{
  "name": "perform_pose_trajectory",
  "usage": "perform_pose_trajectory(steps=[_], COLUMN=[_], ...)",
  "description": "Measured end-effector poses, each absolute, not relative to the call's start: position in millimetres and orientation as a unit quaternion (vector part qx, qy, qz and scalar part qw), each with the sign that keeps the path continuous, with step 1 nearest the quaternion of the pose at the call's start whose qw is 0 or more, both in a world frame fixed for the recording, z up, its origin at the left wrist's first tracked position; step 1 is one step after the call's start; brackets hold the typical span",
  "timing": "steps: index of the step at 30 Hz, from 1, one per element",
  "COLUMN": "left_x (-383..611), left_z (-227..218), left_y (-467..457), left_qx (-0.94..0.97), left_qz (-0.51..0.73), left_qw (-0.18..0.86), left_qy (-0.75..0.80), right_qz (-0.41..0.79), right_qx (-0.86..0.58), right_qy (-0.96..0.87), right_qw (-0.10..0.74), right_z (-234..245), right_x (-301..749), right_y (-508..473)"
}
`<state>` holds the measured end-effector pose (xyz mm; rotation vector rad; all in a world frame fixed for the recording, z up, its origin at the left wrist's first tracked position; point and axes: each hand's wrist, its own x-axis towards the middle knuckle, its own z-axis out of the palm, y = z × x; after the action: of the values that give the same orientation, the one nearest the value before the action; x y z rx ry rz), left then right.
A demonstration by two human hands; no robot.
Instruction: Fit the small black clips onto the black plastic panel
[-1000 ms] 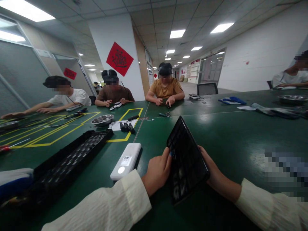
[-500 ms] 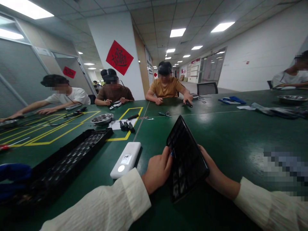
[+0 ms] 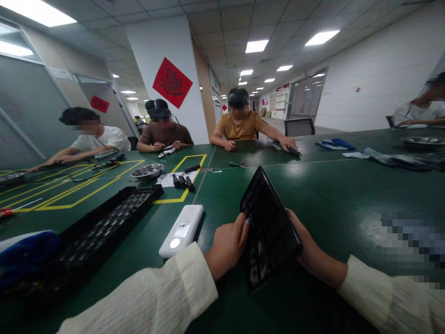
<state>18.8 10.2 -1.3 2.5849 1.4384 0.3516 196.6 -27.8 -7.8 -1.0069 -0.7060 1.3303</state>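
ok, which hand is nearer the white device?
Left. The left hand is just right of the white device; the right hand is farther right, holding the black panel.

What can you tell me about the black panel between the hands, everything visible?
The black panel is thin and flat, with a slightly glossy rim; it looks like plastic. Its face shows a faint grid of squares, paler near the bottom. It is held steeply tilted over the green table; whether it touches is unclear. The left hand meets its left side; the right hand holds its right edge.
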Motion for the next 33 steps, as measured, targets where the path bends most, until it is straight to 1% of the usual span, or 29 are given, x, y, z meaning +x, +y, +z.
perform_pose_trajectory(steps=[6, 13, 18, 29, 33], left_x=[18.7, 18.1, 19.7, 18.9, 18.8], left_z=[-0.8, -0.5, 1.1, -1.8, -3.0], left_y=[7.6, 9.0, 11.5, 8.1, 8.8], left_qx=[0.860, 0.863, 0.857, 0.851, 0.854], left_qz=[0.139, 0.116, 0.108, 0.157, 0.145], left_qw=[0.104, 0.092, 0.106, 0.111, 0.104], left_qy=[0.479, 0.484, 0.492, 0.489, 0.489], right_qz=[0.569, 0.564, 0.562, 0.568, 0.564], right_qx=[-0.437, -0.449, -0.445, -0.447, -0.450], right_qy=[-0.303, -0.299, -0.313, -0.297, -0.301], right_qw=[0.627, 0.625, 0.623, 0.624, 0.624], right_z=[-3.2, -2.4, -5.6, -2.1, -3.2], right_x=[195.0, 194.8, 195.8, 194.1, 194.9], right_y=[-30.7, -30.2, -28.9, -30.4, -29.7])
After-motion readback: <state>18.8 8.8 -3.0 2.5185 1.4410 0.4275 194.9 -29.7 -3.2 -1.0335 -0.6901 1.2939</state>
